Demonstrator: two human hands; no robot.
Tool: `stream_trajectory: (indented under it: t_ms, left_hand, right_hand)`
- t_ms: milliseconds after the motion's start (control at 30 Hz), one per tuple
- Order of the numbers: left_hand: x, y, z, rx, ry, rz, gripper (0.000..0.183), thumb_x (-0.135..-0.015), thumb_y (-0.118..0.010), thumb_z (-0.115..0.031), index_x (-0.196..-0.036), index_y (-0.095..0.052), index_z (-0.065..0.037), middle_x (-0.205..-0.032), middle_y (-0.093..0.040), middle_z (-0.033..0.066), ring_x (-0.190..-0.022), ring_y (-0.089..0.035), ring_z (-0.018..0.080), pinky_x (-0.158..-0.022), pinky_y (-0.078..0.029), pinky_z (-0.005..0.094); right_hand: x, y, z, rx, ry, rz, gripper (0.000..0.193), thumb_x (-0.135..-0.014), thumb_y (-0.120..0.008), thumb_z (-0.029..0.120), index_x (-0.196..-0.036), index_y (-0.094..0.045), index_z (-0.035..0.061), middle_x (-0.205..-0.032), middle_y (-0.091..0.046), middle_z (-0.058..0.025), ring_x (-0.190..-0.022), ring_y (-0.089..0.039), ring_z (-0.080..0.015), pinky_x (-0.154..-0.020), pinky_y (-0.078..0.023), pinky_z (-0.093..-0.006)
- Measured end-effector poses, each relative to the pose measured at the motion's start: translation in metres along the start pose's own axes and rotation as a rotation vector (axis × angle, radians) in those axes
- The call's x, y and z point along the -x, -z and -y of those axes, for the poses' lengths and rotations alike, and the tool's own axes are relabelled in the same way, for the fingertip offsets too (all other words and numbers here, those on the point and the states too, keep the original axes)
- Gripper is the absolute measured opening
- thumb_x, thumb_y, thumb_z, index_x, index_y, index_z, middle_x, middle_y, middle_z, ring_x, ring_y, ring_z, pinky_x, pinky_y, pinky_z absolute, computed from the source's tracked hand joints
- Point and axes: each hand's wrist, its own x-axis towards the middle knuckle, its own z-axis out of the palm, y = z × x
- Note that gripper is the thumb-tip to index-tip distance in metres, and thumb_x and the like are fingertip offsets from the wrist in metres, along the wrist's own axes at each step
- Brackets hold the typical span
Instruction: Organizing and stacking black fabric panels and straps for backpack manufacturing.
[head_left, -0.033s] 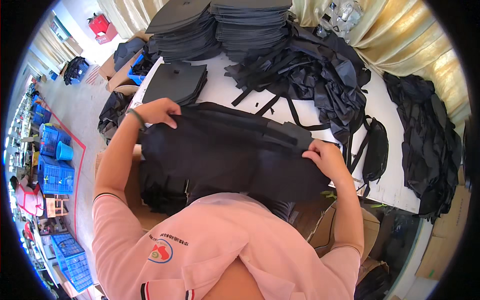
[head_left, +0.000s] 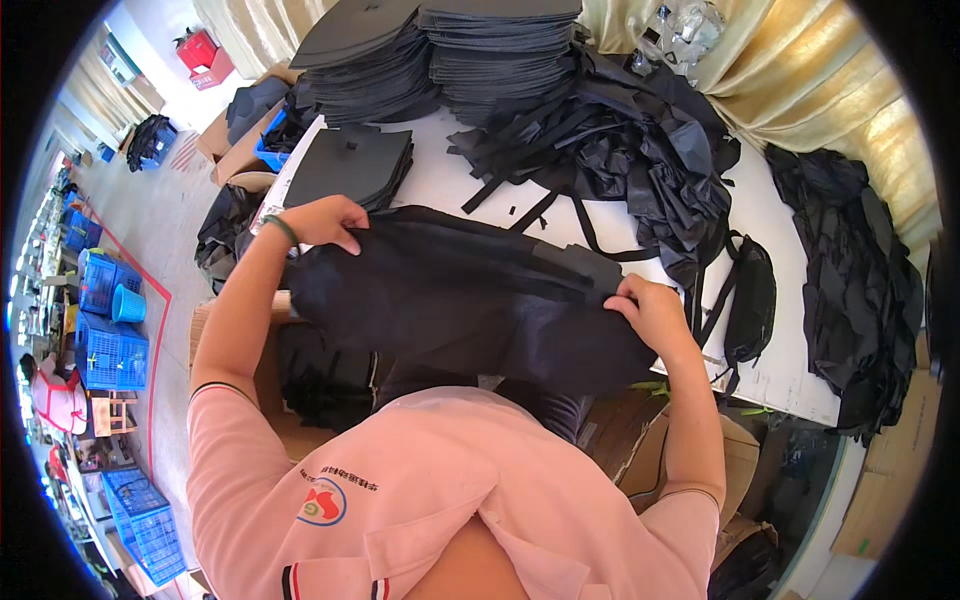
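At the white table (head_left: pixel 792 345), holds black cloth (head_left: pixel 450 300) spread, clamped in fingers of left hand (head_left: pixel 322 220) and right hand (head_left: pixel 652 312), not yet laid down; has dark sheets (head_left: pixel 500 58) stacked, fabric heap (head_left: pixel 660 160) left loose.

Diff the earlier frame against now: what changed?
Slight shifts only: the left hand moved a little rightward, and the lower edge of the black fabric rose slightly. Nothing was newly taken hold of or let go. The right hand stayed about where it was, both hands still gripping the fabric; the stacked black panels look unchanged.
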Motion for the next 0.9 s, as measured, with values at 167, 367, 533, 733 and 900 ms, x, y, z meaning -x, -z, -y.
stream_trajectory:
  t_ms: [167,367,533,733,900]
  left_hand:
    - [-0.05,-0.015,0.014,-0.005,0.07,-0.025,0.029,-0.071,-0.081,-0.01,-0.094,-0.066,-0.001,-0.081,-0.066,0.0059,-0.077,-0.06,0.0169,-0.072,-0.047,0.032]
    - [-0.072,-0.026,0.025,0.096,0.074,-0.048,0.033,-0.071,-0.081,-0.009,-0.098,-0.065,-0.001,-0.087,-0.067,0.0073,-0.084,-0.06,0.019,-0.078,-0.047,0.0318]
    - [-0.062,-0.018,0.042,0.149,0.045,-0.089,0.03,-0.075,-0.079,-0.01,-0.1,-0.064,-0.001,-0.085,-0.067,0.0069,-0.083,-0.063,0.0183,-0.078,-0.05,0.0307]
    - [-0.009,0.018,0.061,0.319,0.369,-0.045,0.01,-0.086,-0.069,-0.009,-0.089,-0.067,0.0,-0.081,-0.068,0.0086,-0.071,-0.067,0.0156,-0.061,-0.054,0.0274]
    - [0.031,0.035,0.056,0.508,0.361,0.028,0.027,-0.09,-0.064,-0.026,-0.085,-0.071,0.0,-0.076,-0.068,0.0087,-0.061,-0.063,0.0147,-0.059,-0.052,0.0268]
  right_hand:
    - [-0.017,-0.017,-0.023,0.247,0.014,-0.22,0.026,-0.076,-0.077,0.025,-0.081,-0.063,0.0038,-0.07,-0.065,-0.0086,-0.067,-0.062,-0.0326,-0.064,-0.048,-0.0408]
    - [-0.013,-0.032,-0.009,0.411,0.07,-0.285,0.04,-0.074,-0.076,0.027,-0.107,-0.065,0.0089,-0.121,-0.061,-0.0095,-0.115,-0.055,-0.03,-0.097,-0.04,-0.0479]
    - [0.01,-0.071,0.002,0.368,0.313,0.08,0.082,-0.079,-0.068,0.046,-0.148,-0.035,0.0163,-0.156,-0.027,-0.0127,-0.143,-0.024,-0.0353,-0.116,-0.019,-0.0538]
    - [0.009,-0.073,0.0,0.34,0.298,0.086,0.083,-0.079,-0.069,0.047,-0.148,-0.034,0.0168,-0.155,-0.028,-0.0125,-0.143,-0.024,-0.0359,-0.117,-0.017,-0.0541]
    - [0.006,-0.068,0.003,0.32,0.291,0.123,0.081,-0.08,-0.07,0.045,-0.147,-0.036,0.0154,-0.155,-0.029,-0.0128,-0.143,-0.024,-0.0359,-0.116,-0.017,-0.0538]
